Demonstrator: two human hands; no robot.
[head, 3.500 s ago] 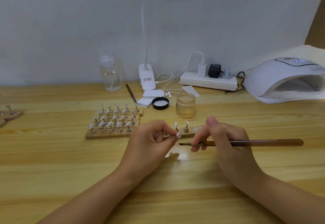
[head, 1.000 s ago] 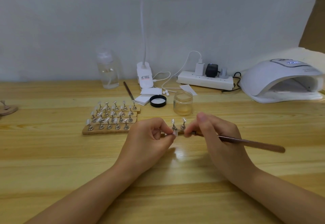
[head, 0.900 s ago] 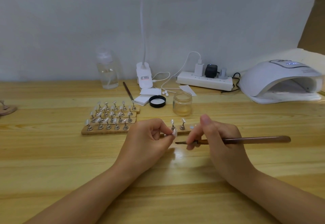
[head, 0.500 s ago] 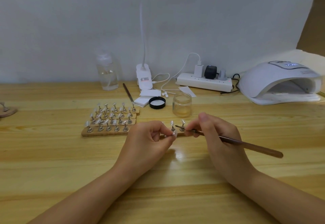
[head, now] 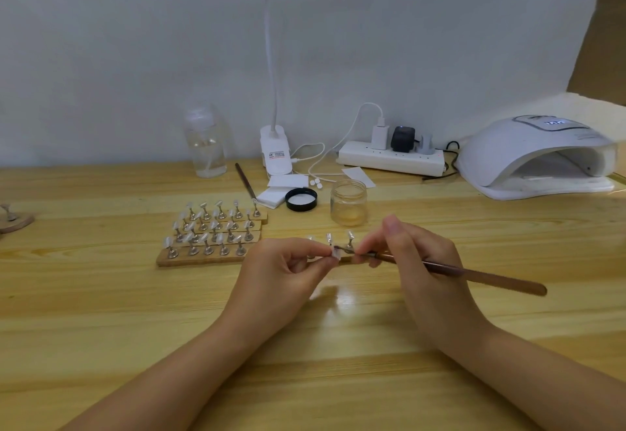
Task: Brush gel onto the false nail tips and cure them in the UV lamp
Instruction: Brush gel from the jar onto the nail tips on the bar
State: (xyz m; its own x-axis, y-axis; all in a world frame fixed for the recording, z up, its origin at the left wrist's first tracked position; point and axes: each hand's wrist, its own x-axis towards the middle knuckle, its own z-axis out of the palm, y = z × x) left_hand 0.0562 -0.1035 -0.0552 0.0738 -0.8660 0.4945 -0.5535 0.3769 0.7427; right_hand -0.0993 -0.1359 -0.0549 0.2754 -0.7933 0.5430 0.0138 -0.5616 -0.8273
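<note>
Counted on the table [head: 101, 295]: two hands, two brushes, one glass jar [head: 348, 207], one black lid [head: 301, 199], one clear bottle [head: 205, 142], one power strip [head: 391, 162], one UV lamp [head: 538, 156], four wooden strips of nail stands grouped together [head: 213, 237].

Pale yellow-brown wood-grain table [head: 101, 312]. White UV lamp [head: 538, 159], white power strip [head: 389, 161]. Reddish-brown brush handle [head: 474, 276]. Black jar lid [head: 301, 199], white inside. Clear glass jar [head: 349, 202], yellowish gel. Tan wooden holder strips [head: 203, 259], silvery stands.
</note>
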